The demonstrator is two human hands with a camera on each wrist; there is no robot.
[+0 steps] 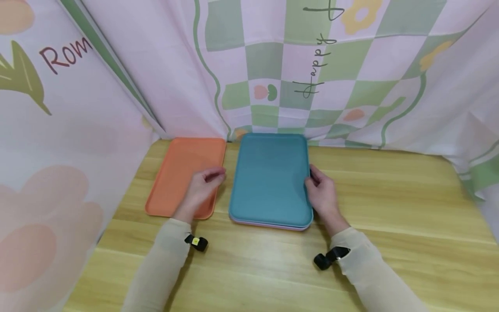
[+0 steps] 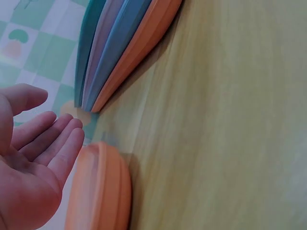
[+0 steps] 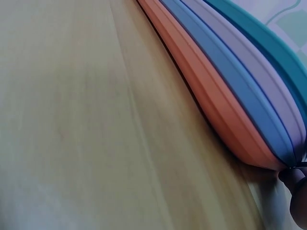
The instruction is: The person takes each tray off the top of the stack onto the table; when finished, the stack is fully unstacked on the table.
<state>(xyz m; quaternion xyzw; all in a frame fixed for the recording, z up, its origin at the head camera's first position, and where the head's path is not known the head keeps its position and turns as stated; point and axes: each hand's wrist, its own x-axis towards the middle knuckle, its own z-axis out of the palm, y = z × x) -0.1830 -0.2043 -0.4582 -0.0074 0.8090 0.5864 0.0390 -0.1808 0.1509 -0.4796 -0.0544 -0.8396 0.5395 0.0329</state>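
Stack of trays, teal tray (image 1: pixel 269 177) uppermost, near desk (image 1: pixel 390 225) far edge. Right hand (image 1: pixel 321 193) fingers curled on stack's right rim; left hand (image 1: pixel 200 188) fingers relaxed, holding nothing, over orange tray (image 1: pixel 179 173). Advisable: lift top rim only, level.

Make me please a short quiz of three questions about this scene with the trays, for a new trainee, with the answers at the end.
1. True or false: the single orange tray lies to the left of the stack of trays, apart from it.
2. Which colour is the top tray of the stack? A) orange B) teal C) lilac
3. Fill in: the right hand touches the ______ edge of the stack.

Key
1. True. A strip of the wooden table shows between them.
2. B. In the wrist views, lilac, blue and orange trays lie under the teal one.
3. Right. The left hand is over the single orange tray, fingers relaxed and holding nothing.
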